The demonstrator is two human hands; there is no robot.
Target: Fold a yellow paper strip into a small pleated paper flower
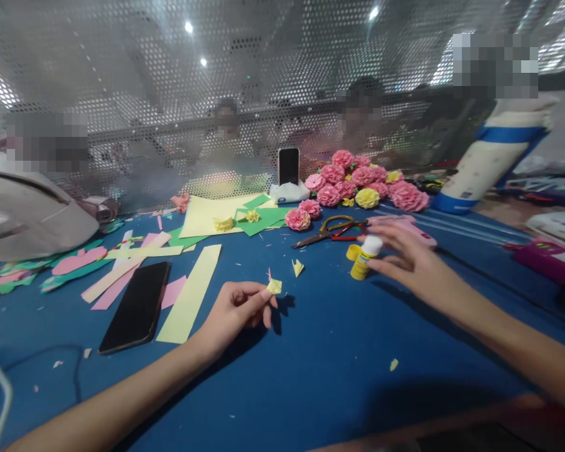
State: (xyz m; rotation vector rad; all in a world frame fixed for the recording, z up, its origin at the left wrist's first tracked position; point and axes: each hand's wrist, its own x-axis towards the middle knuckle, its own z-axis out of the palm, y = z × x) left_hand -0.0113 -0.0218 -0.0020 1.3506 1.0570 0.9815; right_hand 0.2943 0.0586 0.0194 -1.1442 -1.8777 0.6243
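Note:
My left hand point(242, 307) pinches a small folded piece of yellow paper point(274, 287) between thumb and fingers, just above the table. My right hand point(402, 254) is at a yellow glue stick point(361, 263) with a white top. Its fingers are apart, with the thumb tip at the stick's side; whether they touch it is unclear. Against the stick's left side is a yellow cap point(353, 252). Another small folded yellow paper piece point(298, 269) lies between my hands, farther back.
Scissors point(329, 232) lie behind the glue stick, near pink and yellow paper flowers point(353, 179). At left are a black phone point(136, 307), paper strips point(191, 295) and a pale bag point(32, 207). A second phone point(289, 166) stands at the back. A tall bottle point(489, 157) stands right.

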